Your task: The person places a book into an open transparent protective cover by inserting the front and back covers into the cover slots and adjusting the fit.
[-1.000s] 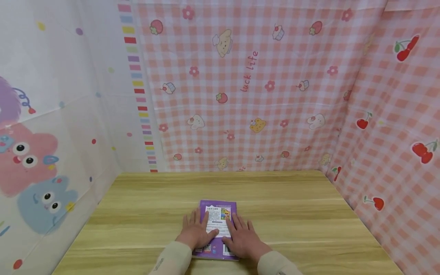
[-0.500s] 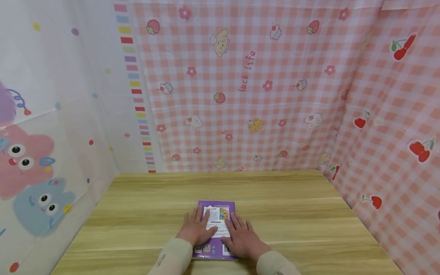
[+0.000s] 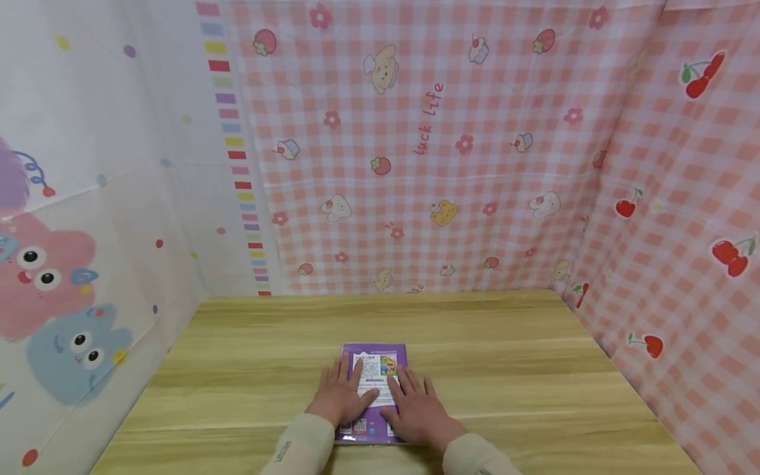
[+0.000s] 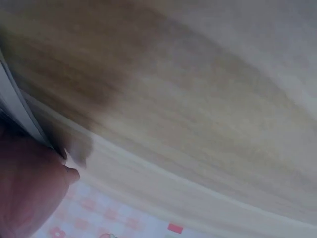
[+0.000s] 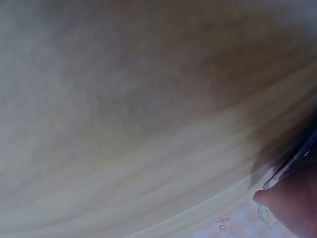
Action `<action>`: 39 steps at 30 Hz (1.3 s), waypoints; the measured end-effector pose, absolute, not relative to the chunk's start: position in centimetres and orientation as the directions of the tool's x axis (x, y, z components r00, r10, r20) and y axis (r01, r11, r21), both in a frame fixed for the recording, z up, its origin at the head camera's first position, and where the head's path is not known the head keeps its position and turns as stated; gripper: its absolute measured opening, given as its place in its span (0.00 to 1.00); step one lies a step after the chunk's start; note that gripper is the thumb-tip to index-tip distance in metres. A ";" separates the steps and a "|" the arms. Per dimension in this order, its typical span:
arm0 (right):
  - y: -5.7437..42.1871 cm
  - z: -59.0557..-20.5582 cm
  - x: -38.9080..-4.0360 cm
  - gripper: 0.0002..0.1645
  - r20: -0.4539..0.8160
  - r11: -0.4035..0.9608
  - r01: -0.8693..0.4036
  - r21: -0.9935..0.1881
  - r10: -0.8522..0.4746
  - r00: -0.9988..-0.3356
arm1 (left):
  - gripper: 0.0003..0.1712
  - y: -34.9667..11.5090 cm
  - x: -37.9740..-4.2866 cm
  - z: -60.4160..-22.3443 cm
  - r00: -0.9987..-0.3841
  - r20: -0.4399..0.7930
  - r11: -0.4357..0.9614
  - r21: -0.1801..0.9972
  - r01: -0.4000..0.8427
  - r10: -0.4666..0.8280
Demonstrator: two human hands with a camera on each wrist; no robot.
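A purple book (image 3: pixel 375 418) lies flat on the wooden table, its cover printed with a white text panel, a small colourful picture and codes near the lower edge. My left hand (image 3: pixel 341 397) rests on the book's left side with fingers straight and spread. On the right side, my right hand (image 3: pixel 419 410) lies the same way, fingers pointing forward, thumbs towards each other. The left wrist view shows the left hand (image 4: pixel 29 191) at the book's pale page edge (image 4: pixel 20 106). In the right wrist view, the right hand (image 5: pixel 292 201) is beside the book's edge (image 5: pixel 297 158).
The wood-grain table (image 3: pixel 505 356) spreads around the book. Behind it hangs a pink checked cloth (image 3: pixel 415 185), with another checked cloth (image 3: pixel 683 218) on the right. A white cloth with cartoon figures (image 3: pixel 136 198) hangs at the left.
The head view shifts slightly. Both hands stay flat on the book, and the book keeps its place under them.
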State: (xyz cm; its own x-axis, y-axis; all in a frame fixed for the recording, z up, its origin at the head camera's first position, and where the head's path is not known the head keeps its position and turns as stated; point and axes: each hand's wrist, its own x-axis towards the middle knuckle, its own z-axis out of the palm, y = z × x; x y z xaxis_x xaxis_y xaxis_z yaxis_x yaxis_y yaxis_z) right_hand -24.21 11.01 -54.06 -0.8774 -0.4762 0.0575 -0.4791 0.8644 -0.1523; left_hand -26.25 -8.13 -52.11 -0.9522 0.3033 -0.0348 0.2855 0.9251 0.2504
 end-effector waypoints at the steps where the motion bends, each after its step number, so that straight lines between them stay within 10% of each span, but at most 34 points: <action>1: 11.1 -54.1 -24.2 0.42 0.052 0.867 -0.476 -0.147 -0.474 -0.879 | 0.44 -8.1 -26.3 -52.3 -0.950 -0.029 0.923 0.248 0.293 0.309; 16: 11.1 -53.2 -24.1 0.41 0.027 0.872 -0.451 -0.190 -0.454 -0.890 | 0.44 -9.4 -26.1 -52.4 -0.923 0.090 0.919 0.099 0.381 0.374; 25: 11.5 -53.2 -24.0 0.37 0.060 0.842 -0.476 -0.255 -0.477 -0.877 | 0.34 -9.5 -25.5 -50.7 -0.937 -0.006 0.934 0.090 0.347 0.349; 33: 12.9 -51.5 -24.6 0.31 0.146 0.857 -0.380 -0.350 -0.350 -0.925 | 0.21 -6.3 -26.4 -50.1 -0.894 0.171 0.907 0.004 0.421 0.414; 39: 14.5 -51.5 -25.2 0.32 0.172 0.890 -0.308 -0.336 -0.263 -0.949 | 0.19 -2.9 -25.4 -49.4 -0.940 0.113 0.933 0.130 0.336 0.323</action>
State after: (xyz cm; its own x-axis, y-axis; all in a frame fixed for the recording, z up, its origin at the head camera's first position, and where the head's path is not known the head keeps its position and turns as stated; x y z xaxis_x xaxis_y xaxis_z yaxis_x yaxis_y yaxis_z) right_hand -25.23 14.50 -51.54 -0.9493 -0.2631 0.1721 -0.3076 0.8900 -0.3364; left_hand -25.37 -2.91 -49.43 -0.9397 0.3228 0.1132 0.3361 0.9329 0.1297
